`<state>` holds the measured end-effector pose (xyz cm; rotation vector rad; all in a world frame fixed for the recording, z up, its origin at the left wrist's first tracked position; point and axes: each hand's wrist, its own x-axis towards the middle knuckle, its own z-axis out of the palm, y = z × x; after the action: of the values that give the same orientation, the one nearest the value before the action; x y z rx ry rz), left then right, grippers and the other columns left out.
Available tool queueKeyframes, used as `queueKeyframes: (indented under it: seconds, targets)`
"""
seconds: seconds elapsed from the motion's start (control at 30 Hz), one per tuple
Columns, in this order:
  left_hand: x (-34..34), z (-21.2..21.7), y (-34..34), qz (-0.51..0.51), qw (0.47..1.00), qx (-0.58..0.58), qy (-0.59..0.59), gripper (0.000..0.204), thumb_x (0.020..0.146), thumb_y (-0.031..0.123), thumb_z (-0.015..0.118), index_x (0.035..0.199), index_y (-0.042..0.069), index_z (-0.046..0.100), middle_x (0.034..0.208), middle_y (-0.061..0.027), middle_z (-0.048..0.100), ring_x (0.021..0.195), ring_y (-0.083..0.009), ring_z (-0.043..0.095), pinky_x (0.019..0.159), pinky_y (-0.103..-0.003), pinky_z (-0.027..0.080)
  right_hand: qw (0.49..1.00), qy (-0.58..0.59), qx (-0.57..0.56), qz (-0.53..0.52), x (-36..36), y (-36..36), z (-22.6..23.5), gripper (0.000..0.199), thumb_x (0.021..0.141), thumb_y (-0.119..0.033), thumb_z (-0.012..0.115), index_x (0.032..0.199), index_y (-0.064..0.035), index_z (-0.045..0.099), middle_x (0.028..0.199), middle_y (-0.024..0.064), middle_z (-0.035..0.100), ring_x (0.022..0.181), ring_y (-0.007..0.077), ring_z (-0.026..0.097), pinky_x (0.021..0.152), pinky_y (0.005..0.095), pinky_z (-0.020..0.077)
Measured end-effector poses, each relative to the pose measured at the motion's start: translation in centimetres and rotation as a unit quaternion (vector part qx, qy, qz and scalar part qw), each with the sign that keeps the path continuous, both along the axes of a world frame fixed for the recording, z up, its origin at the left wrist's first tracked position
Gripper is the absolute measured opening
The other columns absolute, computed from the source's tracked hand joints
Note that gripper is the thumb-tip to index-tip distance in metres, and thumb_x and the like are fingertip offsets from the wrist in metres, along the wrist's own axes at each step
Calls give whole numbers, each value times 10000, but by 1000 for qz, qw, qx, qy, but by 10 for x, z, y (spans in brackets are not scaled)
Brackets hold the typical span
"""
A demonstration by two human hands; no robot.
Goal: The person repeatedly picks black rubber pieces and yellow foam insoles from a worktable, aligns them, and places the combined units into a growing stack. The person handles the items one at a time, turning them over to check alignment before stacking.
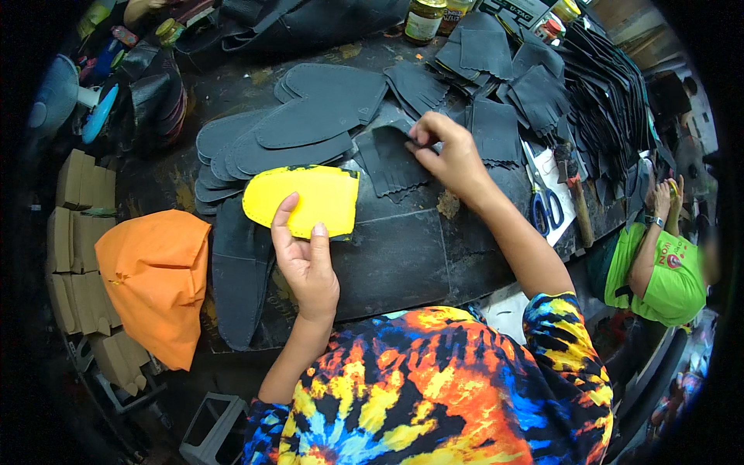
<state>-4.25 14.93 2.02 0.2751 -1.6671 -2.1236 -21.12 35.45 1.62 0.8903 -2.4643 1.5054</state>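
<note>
My left hand [306, 271] grips a bright yellow panel [322, 194] with one rounded end, a straight end and dark edging, its thumb and a finger on top. My right hand [453, 151] pinches the upper corner of a small black leather-like piece [391, 164] with a scalloped lower edge, which lies partly on the table. Behind the yellow panel, black rounded cut pieces [310, 116] with stitch-like marks along their edges are piled in overlapping layers. More long black pieces [240, 271] lie to the left of my left wrist.
Blue-handled scissors [545, 203] and a wooden-handled hammer [577, 194] lie on the dark table [395, 263] at right. Stacked black pieces [601, 93] and glue-like jars [424, 19] stand behind. Orange cloth [159, 279] hangs at left. A person in a green shirt [659, 267] works at right.
</note>
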Motion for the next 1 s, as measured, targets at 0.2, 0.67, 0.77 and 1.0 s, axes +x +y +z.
queueKeyframes:
  seconds: [0.2, 0.67, 0.77, 1.0]
  targets:
    - [1, 2, 1, 2, 999, 33, 7, 478, 1006, -21, 475, 1464, 3, 341, 1396, -170, 478, 1243, -223, 552, 1058, -346, 461, 929, -200, -298, -89, -11, 65, 30, 308, 897, 64, 618, 1179, -7, 515, 1089, 65, 642, 970, 102, 631, 856, 239, 528]
    - [-2, 7, 8, 11, 1000, 13, 4, 502, 1002, -39, 463, 1481, 25, 326, 1394, -167, 483, 1258, -225, 544, 1055, -355, 475, 956, -258, -140, 5, 5, 34, 29, 456, 864, 59, 569, 1300, -75, 568, 955, -12, 527, 879, 68, 517, 794, 201, 436]
    - [-3, 7, 7, 0, 1000, 15, -1, 500, 1004, -32, 466, 1480, 25, 326, 1393, -167, 483, 1259, -223, 542, 1053, -353, 474, 935, -317, -160, -8, -3, 25, 23, 445, 862, 10, 641, 1289, -81, 554, 1061, 58, 604, 981, 108, 590, 865, 241, 488]
    - [-4, 7, 9, 7, 999, 34, 2, 493, 1005, -28, 471, 1476, 20, 331, 1395, -171, 481, 1263, -229, 538, 1063, -359, 466, 978, -82, 158, -106, -3, -6, 11, 613, 751, -188, 839, 1260, -75, 517, 1123, 219, 670, 1093, 390, 642, 909, 425, 505]
